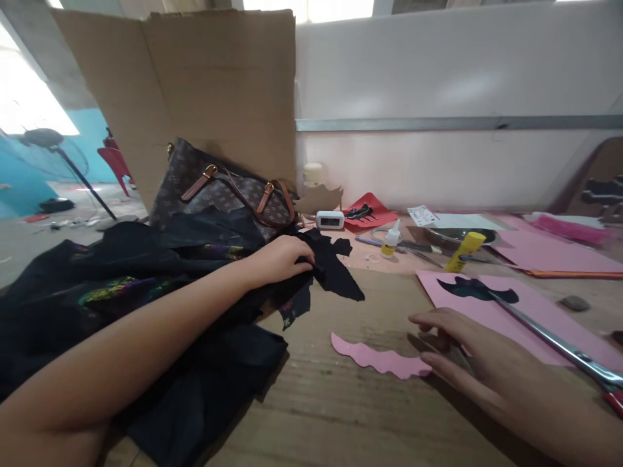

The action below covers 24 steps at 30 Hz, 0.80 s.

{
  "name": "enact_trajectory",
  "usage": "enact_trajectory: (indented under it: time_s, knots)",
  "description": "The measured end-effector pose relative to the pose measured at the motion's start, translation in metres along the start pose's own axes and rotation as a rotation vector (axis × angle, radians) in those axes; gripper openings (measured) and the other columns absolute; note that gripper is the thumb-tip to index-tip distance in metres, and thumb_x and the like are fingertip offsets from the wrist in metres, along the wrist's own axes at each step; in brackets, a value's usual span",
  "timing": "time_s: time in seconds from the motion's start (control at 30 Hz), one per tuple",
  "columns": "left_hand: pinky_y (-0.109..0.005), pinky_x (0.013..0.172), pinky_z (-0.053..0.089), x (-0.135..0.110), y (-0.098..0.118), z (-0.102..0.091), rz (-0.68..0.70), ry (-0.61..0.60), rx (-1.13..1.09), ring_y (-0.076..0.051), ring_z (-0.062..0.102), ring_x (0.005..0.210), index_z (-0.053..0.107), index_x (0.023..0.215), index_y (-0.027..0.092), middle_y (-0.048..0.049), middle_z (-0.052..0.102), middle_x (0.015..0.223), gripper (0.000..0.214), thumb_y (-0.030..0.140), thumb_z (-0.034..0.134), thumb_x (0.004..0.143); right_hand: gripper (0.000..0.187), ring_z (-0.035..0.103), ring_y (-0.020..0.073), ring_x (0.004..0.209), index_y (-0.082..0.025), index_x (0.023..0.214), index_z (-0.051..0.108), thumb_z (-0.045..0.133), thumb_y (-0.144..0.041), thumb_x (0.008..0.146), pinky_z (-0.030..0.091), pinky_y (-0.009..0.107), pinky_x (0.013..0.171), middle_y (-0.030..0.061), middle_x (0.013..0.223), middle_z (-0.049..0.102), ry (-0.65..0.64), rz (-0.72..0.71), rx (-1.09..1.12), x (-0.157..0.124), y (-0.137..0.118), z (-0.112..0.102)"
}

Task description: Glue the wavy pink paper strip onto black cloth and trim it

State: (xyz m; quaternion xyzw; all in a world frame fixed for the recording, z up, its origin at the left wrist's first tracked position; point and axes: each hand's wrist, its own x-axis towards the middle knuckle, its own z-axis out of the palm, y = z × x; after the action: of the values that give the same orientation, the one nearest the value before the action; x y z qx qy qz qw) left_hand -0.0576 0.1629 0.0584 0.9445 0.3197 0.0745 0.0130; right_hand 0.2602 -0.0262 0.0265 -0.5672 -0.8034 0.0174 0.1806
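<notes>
My left hand [282,259] reaches across to the pile of black fabric [204,383], its fingers curled on a piece of black cloth [335,269]. Colourful printed patches show on parts of that pile. Over the cardboard-topped table, my right hand [467,357] is open, thumb and fingers apart. Its thumb tip is at the right end of a wavy pink cutout [379,360]; whether they touch I cannot tell. Beyond it, a dark wavy cutout [477,290] lies on pink sheet [438,285], with the blades of red-handled scissors [559,340] resting over it.
A brown patterned handbag [219,188] leans on a cardboard panel [224,91] behind the fabric. Along the back stand a white device [329,220], a small glue bottle [390,241] and a yellow glue stick [464,251]. A metal bowl [487,236] and a stone [575,303] are at right.
</notes>
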Motion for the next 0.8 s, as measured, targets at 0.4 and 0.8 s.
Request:
enact_trajectory:
  time_s: [0.4,0.8]
  knots:
    - [-0.03,0.071,0.05,-0.031,-0.014,-0.068,-0.321,-0.135,0.116,-0.026,0.072,0.081,0.079,0.097,0.019,-0.0103,0.079,0.091,0.046,0.06,0.061,0.087,0.034,0.079,0.0314,0.088,-0.025,0.104,0.073,0.051,-0.048,0.094,0.067,0.042,0.064,0.0101,0.104,0.081,0.115,0.016,0.002,0.01,-0.002,-0.003]
    - [-0.046,0.093,0.056,-0.026,0.018,-0.047,-0.45,-0.008,-0.074,-0.024,0.066,0.108,0.064,0.121,0.015,-0.0101,0.065,0.123,0.03,0.035,0.064,0.097,0.038,0.076,0.0297,0.093,-0.021,0.108,0.071,0.049,-0.05,0.096,0.064,0.044,0.076,0.0128,0.107,0.079,0.088,0.056,-0.037,0.008,-0.002,0.0]
